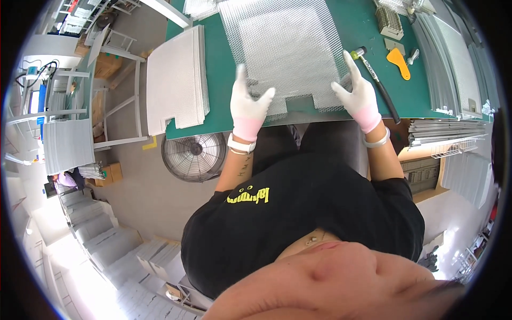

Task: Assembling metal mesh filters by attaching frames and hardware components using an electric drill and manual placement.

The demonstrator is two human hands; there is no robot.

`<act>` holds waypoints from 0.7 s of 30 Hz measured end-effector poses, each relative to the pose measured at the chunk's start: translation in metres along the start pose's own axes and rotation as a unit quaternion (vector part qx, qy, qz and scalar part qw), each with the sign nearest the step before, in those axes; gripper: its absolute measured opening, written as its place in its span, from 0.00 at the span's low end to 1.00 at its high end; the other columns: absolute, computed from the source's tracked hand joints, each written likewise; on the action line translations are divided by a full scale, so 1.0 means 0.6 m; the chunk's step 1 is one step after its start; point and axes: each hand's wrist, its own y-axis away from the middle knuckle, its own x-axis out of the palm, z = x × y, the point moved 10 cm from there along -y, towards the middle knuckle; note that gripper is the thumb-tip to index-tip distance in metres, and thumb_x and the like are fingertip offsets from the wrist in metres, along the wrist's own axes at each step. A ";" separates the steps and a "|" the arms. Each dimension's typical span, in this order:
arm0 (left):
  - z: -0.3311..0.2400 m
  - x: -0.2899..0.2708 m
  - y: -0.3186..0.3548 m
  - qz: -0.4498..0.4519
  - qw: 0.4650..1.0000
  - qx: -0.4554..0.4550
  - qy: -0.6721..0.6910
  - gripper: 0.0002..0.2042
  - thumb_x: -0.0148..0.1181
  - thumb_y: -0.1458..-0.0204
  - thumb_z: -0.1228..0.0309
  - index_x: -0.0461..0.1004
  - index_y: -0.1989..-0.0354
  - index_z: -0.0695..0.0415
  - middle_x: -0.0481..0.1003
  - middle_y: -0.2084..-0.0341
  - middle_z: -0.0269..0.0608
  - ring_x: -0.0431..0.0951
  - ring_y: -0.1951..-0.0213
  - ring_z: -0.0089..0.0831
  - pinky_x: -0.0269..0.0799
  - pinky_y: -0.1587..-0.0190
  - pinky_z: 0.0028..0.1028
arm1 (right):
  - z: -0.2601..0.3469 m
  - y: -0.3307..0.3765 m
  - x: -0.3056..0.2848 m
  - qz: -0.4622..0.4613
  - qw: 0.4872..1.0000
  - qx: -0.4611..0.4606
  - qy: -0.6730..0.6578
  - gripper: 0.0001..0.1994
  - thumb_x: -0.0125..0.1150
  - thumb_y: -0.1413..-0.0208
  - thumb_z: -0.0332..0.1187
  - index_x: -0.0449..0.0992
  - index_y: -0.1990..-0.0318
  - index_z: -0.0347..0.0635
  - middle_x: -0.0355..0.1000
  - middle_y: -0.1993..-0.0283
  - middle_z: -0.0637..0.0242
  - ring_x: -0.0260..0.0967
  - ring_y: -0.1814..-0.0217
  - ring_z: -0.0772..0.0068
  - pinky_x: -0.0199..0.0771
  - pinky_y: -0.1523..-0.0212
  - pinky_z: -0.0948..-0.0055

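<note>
Mesh sheet (290,42): silvery, finely cross-patterned, see-through toward its near edge, where a rectangular notch is cut. It lies flat on the smooth green table (218,69), between both hands. Left hand (250,105), white-gloved with pink cuff: fingers spread from the thumb, gripping nothing visible; fingertips blurred, positioned by the sheet's left edge. Right hand (356,97), gloved alike: thumb and forefinger parted, nothing in grasp, at the right edge. Contact with the mesh cannot be confirmed for either. Left of the sheet: a stack (178,74) of pale flat panels, corner notched. Right: a hammer (380,84), slim black grip, and a flat orange scraper (398,61).
</note>
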 end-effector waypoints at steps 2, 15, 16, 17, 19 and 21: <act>0.008 0.016 -0.006 0.070 0.991 -0.041 -0.106 0.42 0.74 0.58 0.61 0.62 0.34 0.64 0.73 0.59 0.49 0.75 0.58 0.42 0.74 0.53 0.36 | -0.029 -0.003 0.016 0.012 0.998 0.052 -0.012 0.39 0.67 0.50 0.36 0.58 0.29 0.43 0.76 0.64 0.47 0.75 0.65 0.48 0.75 0.61 0.64; 0.049 0.056 -0.007 0.121 0.971 -0.018 -0.205 0.38 0.71 0.57 0.55 0.67 0.38 0.63 0.74 0.60 0.51 0.75 0.55 0.46 0.72 0.50 0.37 | -0.081 0.008 0.075 0.081 0.987 0.057 0.130 0.29 0.64 0.46 0.42 0.68 0.37 0.43 0.73 0.45 0.50 0.73 0.45 0.51 0.72 0.43 0.64; 0.052 0.058 -0.008 0.127 0.968 -0.022 -0.214 0.38 0.71 0.57 0.55 0.67 0.38 0.63 0.74 0.59 0.51 0.75 0.55 0.46 0.72 0.50 0.37 | -0.082 0.007 0.075 0.081 0.987 0.058 0.130 0.29 0.64 0.46 0.42 0.68 0.37 0.43 0.73 0.45 0.50 0.73 0.45 0.51 0.72 0.43 0.64; 0.051 0.059 -0.010 0.128 0.968 -0.022 -0.214 0.38 0.71 0.57 0.55 0.67 0.38 0.63 0.74 0.59 0.51 0.75 0.55 0.46 0.72 0.50 0.37 | -0.082 0.007 0.075 0.079 0.987 0.055 0.127 0.29 0.64 0.46 0.42 0.69 0.37 0.42 0.73 0.45 0.50 0.73 0.45 0.52 0.72 0.44 0.64; 0.055 0.063 -0.012 0.137 0.963 -0.033 -0.228 0.39 0.71 0.57 0.53 0.67 0.38 0.62 0.74 0.59 0.51 0.75 0.55 0.46 0.72 0.50 0.37 | -0.082 0.006 0.075 0.076 0.988 0.054 0.124 0.29 0.64 0.46 0.42 0.69 0.37 0.42 0.74 0.45 0.50 0.73 0.45 0.52 0.72 0.44 0.64; 0.053 0.061 -0.012 0.132 0.963 -0.022 -0.235 0.38 0.70 0.56 0.52 0.67 0.38 0.62 0.73 0.60 0.50 0.75 0.56 0.46 0.73 0.52 0.38 | -0.085 0.005 0.077 0.084 0.986 0.066 0.125 0.29 0.63 0.45 0.42 0.69 0.38 0.41 0.74 0.46 0.49 0.72 0.45 0.51 0.72 0.44 0.63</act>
